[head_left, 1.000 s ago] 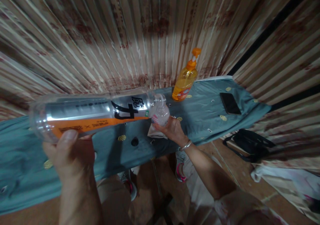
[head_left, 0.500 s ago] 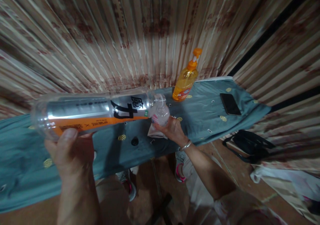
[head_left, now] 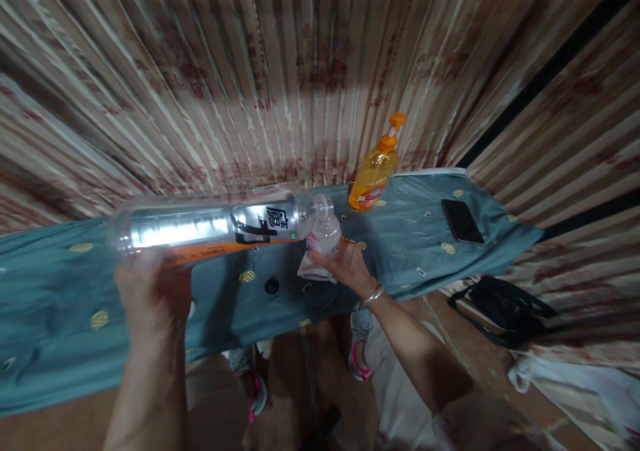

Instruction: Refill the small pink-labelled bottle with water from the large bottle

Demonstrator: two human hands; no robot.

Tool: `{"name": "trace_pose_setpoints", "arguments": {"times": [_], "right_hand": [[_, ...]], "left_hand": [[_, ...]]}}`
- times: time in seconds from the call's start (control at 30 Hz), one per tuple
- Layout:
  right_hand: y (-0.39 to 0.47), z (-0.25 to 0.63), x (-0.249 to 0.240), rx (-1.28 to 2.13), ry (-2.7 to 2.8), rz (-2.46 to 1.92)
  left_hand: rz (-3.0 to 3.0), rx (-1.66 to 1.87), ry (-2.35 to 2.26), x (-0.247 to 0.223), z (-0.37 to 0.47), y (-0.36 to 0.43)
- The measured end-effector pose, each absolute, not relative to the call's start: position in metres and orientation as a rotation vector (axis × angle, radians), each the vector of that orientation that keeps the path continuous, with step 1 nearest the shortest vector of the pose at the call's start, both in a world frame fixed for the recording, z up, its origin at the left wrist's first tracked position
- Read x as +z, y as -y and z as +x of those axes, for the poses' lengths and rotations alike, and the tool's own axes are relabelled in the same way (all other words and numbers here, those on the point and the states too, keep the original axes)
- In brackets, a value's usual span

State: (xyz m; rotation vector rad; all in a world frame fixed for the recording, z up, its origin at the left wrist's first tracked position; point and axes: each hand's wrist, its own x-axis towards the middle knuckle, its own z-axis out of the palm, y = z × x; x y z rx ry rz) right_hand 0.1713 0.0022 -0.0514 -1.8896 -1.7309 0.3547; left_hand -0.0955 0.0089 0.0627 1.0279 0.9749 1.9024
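Note:
My left hand (head_left: 153, 291) is closed round the base end of a large clear plastic bottle (head_left: 210, 227) with a silver and orange label. The bottle lies nearly level in the air, its neck pointing right; whether liquid runs from it I cannot tell. A smaller clear plastic bottle (head_left: 324, 232) stands roughly upright in my right hand (head_left: 347, 264), whose fingers are wrapped round it. The large bottle's mouth is at the small bottle's mouth; overlap hides whether they touch. Behind and below the small bottle, a pale folded cloth (head_left: 316, 269) lies on the table.
On the green tablecloth (head_left: 410, 237) stand an orange pump bottle (head_left: 373, 177) and a black phone (head_left: 462, 221). A dark round cap (head_left: 271, 285) lies near the front edge. Pleated curtains (head_left: 320, 71) rise behind. A black bag (head_left: 505, 307) is at lower right.
The large bottle's base end has swung right and slightly down, blurred by motion, with my left hand on it. My right hand and the small bottle stay nearly still. The view has tilted slightly.

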Motion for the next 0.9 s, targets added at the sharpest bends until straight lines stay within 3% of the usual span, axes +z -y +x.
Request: {"name": "trace_pose_setpoints", "arguments": {"times": [0.9], "right_hand": [[-0.002, 0.166, -0.032, 0.39, 1.762, -1.987]], "left_hand": [[1.212, 2.023, -0.877, 0.076, -0.09, -0.018]]}}
